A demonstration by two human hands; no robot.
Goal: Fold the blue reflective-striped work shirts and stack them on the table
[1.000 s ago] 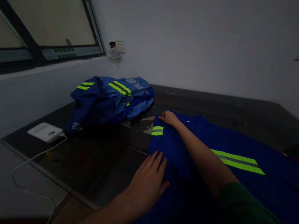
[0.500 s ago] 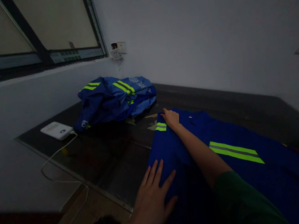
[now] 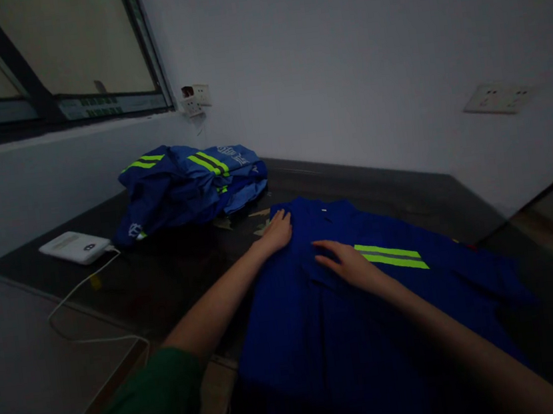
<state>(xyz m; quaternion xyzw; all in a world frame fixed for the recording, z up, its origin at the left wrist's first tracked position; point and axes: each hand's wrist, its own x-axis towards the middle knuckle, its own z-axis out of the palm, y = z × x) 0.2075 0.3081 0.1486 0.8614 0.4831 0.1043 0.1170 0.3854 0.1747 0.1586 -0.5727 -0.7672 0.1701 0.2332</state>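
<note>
A dark blue work jacket point(image 3: 289, 313) with yellow-green and grey reflective stripes lies spread on the dark table, its collar toward the wall. My left hand point(image 3: 277, 230) rests on the jacket's far left edge, fingers lying on the cloth and nothing held. Over the chest, left of the reflective stripe point(image 3: 393, 257), my right hand point(image 3: 349, 264) is open, thumb and fingers apart. Whether its fingertips touch the cloth I cannot tell. The jacket's near part fades into shadow.
A bundled blue garment point(image 3: 193, 183) with similar stripes lies at the table's back left. Left of it, a white power-bank-like device point(image 3: 74, 248) has a white cable point(image 3: 66, 296) hanging over the table edge. Wall sockets point(image 3: 495, 98) are at right and in the corner.
My left hand has moved forward from the sleeve to the jacket's far edge. My right hand has let go there and drawn back. The striped sleeve end no longer shows. The view has swung right.
</note>
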